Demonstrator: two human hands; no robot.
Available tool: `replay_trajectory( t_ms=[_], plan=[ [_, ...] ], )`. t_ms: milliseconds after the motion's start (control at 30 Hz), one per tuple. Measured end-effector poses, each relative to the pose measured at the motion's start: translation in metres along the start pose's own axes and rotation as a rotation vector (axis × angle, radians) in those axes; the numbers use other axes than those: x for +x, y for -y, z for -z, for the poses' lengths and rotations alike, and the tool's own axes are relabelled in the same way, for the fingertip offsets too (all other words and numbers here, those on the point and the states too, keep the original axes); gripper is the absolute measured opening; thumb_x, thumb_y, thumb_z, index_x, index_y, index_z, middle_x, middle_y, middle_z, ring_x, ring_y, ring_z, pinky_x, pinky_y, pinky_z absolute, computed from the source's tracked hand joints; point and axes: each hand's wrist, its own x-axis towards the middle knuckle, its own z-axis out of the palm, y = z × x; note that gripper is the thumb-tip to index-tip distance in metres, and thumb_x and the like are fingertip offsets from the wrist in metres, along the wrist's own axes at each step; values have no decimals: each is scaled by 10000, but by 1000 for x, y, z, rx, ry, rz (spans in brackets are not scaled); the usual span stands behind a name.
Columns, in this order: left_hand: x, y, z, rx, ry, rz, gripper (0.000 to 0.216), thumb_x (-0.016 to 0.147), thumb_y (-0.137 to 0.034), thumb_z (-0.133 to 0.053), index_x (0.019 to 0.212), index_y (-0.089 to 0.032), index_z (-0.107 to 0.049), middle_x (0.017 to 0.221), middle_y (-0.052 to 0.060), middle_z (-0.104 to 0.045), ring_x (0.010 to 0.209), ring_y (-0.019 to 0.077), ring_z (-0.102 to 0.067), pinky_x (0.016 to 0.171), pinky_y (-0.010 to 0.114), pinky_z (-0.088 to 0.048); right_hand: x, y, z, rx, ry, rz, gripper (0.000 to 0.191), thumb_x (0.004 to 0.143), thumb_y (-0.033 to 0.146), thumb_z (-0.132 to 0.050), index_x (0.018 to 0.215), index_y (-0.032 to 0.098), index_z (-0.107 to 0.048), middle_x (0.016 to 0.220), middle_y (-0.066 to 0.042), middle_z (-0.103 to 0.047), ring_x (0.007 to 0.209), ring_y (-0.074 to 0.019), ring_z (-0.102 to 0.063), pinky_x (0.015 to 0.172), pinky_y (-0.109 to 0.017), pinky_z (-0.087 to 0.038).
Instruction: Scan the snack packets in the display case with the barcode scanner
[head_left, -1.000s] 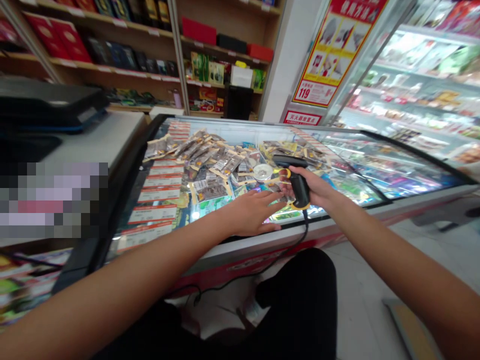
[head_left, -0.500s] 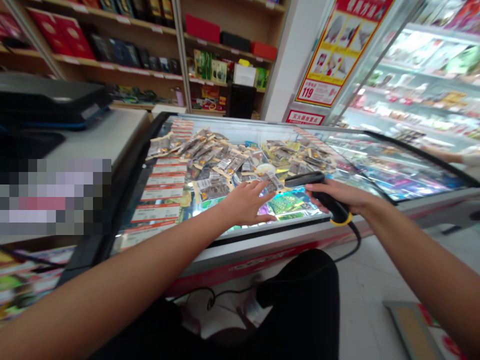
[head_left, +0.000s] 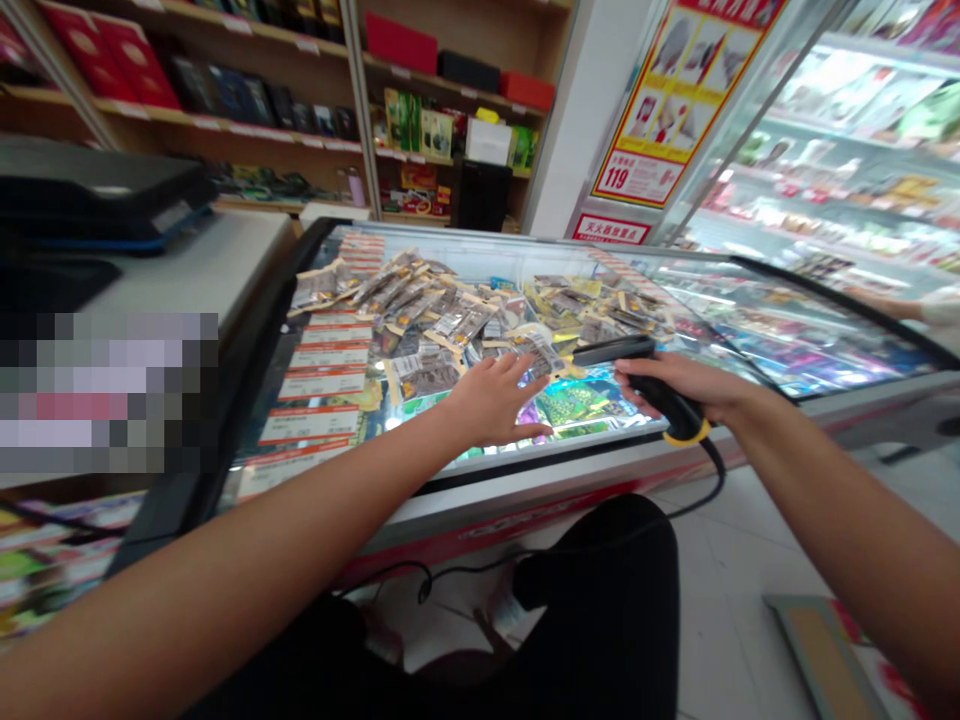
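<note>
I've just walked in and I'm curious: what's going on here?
Someone's right hand is gripping a black-and-yellow handheld scanner, its head toward the small packets piled on a glass-topped case. Their left hand is spread open by the nearest packets; whether it touches one is unclear. A black cable hangs from the scanner's handle.

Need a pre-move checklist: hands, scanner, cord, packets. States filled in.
1. Scanner held in the right hand: ok.
2. Left hand free, fingers spread, gripping nothing: ok.
3. Left fingertips touching the nearest packet: cannot tell.
4. Cord clear of the leg: cannot tell; it runs past the knee, contact unclear.
5. Heaped packets in tidy rows: not ok; loose and overlapping.
</note>
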Motion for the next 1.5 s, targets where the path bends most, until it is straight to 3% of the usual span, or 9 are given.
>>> replay_trajectory(
  t_ms=[167,267,500,600,767,867,1100,1233,1500],
  plan=[
    [-1,0,-1,11,-19,55,798,958,-750,-436,1548,-216,-498,1595,195,-476,1426,389,-461,1105,490,-372,2,1,6,-132,-72,74,473,815,645,-742,814,178,-670,589,-8,-599,464,-113,-481,436,-252,-392],
    [-2,5,-3,33,-54,158,806,937,-769,-452,1520,-219,-534,1591,179,-489,1452,400,-425,1171,536,-288,14,5,13,-328,-228,114,470,815,655,-732,847,189,-674,492,12,-535,430,-130,-461,427,-266,-363],
    [-1,24,-4,45,-68,309,758,967,-698,-471,1506,-170,-544,1629,203,-430,1462,413,-407,1182,574,-269,57,11,17,-607,-464,116,300,852,478,-729,782,206,-623,519,-20,-611,480,-179,-566,508,-303,-430],
    [-4,21,2,44,-52,259,749,987,-656,-473,1528,-139,-506,1647,237,-385,1482,411,-392,1200,584,-247,60,9,14,-627,-422,104,345,866,511,-709,749,199,-617,535,-41,-638,498,-181,-592,518,-297,-438],
    [-6,3,11,-72,17,-64,728,1022,-661,-393,1569,-184,-451,1694,189,-315,1530,375,-345,1202,603,-276,37,9,0,-593,-222,148,476,836,624,-716,671,189,-610,539,-66,-651,492,-170,-587,488,-285,-448],
    [-3,-5,9,-104,53,-139,735,1018,-663,-405,1576,-186,-443,1697,182,-312,1525,368,-363,1186,597,-314,22,9,-10,-473,-99,175,515,798,667,-738,678,181,-614,524,-49,-627,456,-141,-538,437,-261,-415],
    [4,-11,-5,-38,25,-29,844,992,-742,-352,1579,-143,-448,1659,216,-375,1490,379,-417,1172,535,-341,8,-2,-9,131,-2,87,484,775,627,-796,858,173,-650,657,-6,-621,447,-82,-484,394,-209,-390],
    [7,-12,-9,-9,-16,22,871,975,-764,-356,1561,-131,-474,1643,230,-396,1479,385,-426,1168,510,-334,0,-9,-6,184,86,2,512,753,642,-819,810,167,-639,655,-2,-603,444,-70,-470,392,-196,-393],
    [6,-13,-6,-21,-7,52,855,976,-760,-368,1569,-151,-466,1663,209,-370,1484,385,-416,1185,524,-313,-6,-11,-14,235,47,-4,535,716,653,-846,772,174,-615,599,19,-556,446,-71,-463,386,-182,-383]
  ],
)
